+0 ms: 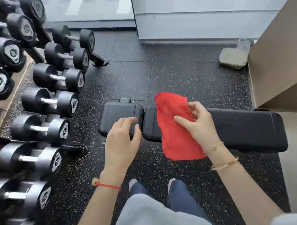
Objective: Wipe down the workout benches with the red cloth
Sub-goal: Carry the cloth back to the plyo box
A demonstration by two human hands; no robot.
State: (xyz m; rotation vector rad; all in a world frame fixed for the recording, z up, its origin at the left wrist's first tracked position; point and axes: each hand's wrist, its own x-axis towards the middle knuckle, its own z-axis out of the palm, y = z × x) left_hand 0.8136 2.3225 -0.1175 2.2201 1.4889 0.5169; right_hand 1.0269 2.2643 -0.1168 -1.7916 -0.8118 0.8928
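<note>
A black padded workout bench (241,128) lies across the floor in front of me, with a short seat pad (117,114) at its left end. The red cloth (174,126) hangs spread over the bench near the gap between the pads. My right hand (200,124) pinches the cloth's right edge between thumb and fingers. My left hand (123,140) hovers over the near edge of the seat pad, fingers loosely curled and holding nothing.
A rack of several black dumbbells (28,102) fills the left side. A tan wall corner (285,58) stands at the right, close to the bench's far end. A pale bag (233,56) lies on the speckled rubber floor behind the bench. My feet are just below the bench.
</note>
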